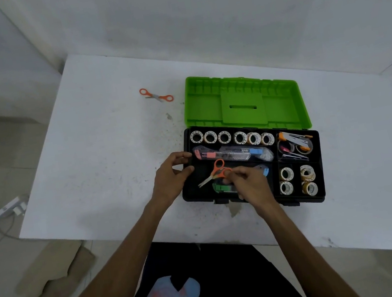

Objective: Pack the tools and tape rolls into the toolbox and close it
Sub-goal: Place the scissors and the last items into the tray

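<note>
**Scissors going into the open toolbox**

Both forearms reached in from the bottom edge, cut off above the elbow by the frame, over a dark shirt with a pink and blue print. Fingers of the right hand [248,183] were curled and pinched one orange handle loop of a pair of scissors [213,172], whose blades pointed toward the near left inside the long front compartment. That hand covered much of what lay beneath it; only a green item [220,187] and a blue tip [266,171] showed at its edges, too hidden to identify. The left hand [172,175] held the left wall of the toolbox [191,190], thumb and fingers curled round the black rim.

Behind the scissors lay utility knives [231,153] in clear wrapping, their shapes blurred. Along the back row stood six tape rolls [231,137] on edge. More tape rolls [297,179] filled the near right compartment, and the compartment behind it held a jumble of orange-handled tools [294,144] that was hard to separate. The green lid [244,104] lay fully open behind the tray.

A second pair of orange scissors [156,95] lay on the white bench [101,142], well apart from the box on the far left. A power strip [9,207] sat on the floor at left.
</note>
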